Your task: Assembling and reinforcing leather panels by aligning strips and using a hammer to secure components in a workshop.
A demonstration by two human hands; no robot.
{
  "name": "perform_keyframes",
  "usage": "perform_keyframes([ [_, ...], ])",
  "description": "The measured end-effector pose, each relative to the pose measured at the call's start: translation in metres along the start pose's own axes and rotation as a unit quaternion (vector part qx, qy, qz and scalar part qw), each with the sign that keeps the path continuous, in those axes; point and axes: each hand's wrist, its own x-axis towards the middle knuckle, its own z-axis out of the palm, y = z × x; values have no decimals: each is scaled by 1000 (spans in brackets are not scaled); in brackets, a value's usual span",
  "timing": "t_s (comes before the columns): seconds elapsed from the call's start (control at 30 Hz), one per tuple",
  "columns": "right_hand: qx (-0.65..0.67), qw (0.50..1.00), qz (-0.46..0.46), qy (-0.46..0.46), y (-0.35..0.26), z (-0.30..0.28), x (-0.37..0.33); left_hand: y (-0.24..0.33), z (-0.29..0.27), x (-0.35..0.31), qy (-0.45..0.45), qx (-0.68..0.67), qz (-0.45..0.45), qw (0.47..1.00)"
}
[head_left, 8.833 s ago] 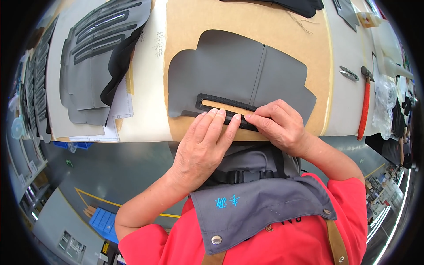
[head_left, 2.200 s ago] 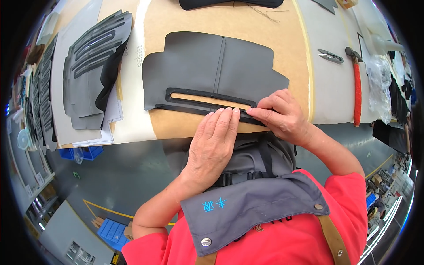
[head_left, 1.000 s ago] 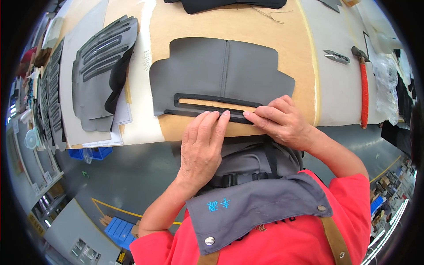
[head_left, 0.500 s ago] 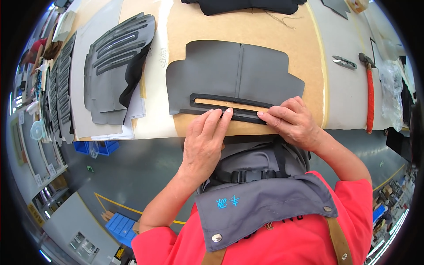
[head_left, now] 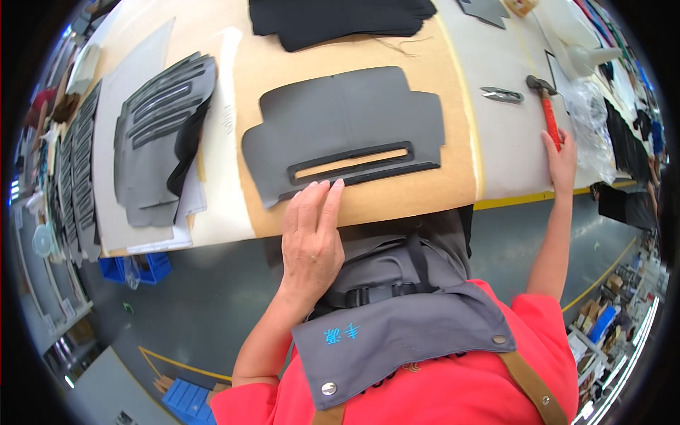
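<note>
A dark grey cut panel lies flat on the brown board. Near its front edge is a long slot framed by a black strip, and another black strip runs along the edge itself. My left hand rests its outstretched fingertips on the panel's front edge, holding nothing. Over on the right, my right hand is closed around the lower end of the red handle of a hammer. The hammer lies on the table with its head pointing away from me.
Thread snips lie left of the hammer, and clear plastic wrap is to its right. Stacked grey panels with black strips lie at the left. A black fabric pile sits at the back. Below the table edge is a blue bin.
My right hand has left the panel, reached right and taken hold of the hammer handle. My left hand stays at the panel's front edge. The whole view has shifted and turned.
</note>
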Motion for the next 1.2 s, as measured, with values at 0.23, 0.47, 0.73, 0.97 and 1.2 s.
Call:
perform_keyframes([
  [0.23,176,976,90,-96,-23,4,-4,-13,8,4,45,33,-9,998],
  [0.47,311,904,15,-292,-185,-34,-91,-14,12,0,22,43,-24,999],
  [0.73,295,886,-179,-310,-244,-15,-141,-7,21,3,13,44,-37,998],
  [0.97,284,874,-326,-224,-270,-31,-136,-10,28,-2,36,65,-40,996],
  [1.2,77,877,-388,-274,-264,-20,-118,-16,36,0,74,70,-13,995],
])
